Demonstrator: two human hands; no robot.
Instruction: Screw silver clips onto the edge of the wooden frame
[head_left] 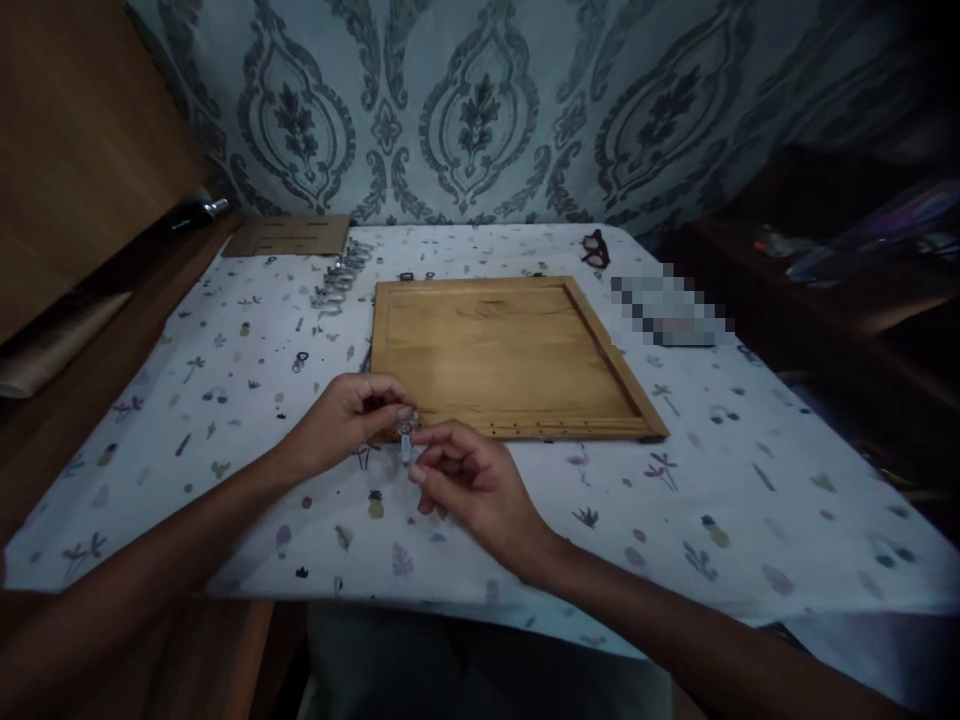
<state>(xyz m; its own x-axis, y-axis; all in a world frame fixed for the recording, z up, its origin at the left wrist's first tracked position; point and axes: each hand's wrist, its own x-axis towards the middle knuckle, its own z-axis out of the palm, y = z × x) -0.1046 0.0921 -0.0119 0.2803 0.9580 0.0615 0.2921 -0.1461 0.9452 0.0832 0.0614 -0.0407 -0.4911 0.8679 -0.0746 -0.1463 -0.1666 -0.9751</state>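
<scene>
My left hand (352, 415) and my right hand (469, 480) meet just in front of the near-left corner of a wooden tray (510, 350). Both pinch a small silvery metal piece (406, 438) between their fingertips. The piece hangs a little above the patterned tablecloth (675, 470). The tray lies flat in the middle of the table, with a row of small holes along its near edge.
Several metal hooks or clips (339, 283) lie in a heap behind the tray on the left, with one small ring (300, 360) apart. A cardboard sheet (289, 236), dark glasses (595, 250) and a blurred item (667, 310) lie further back. Wooden furniture stands left.
</scene>
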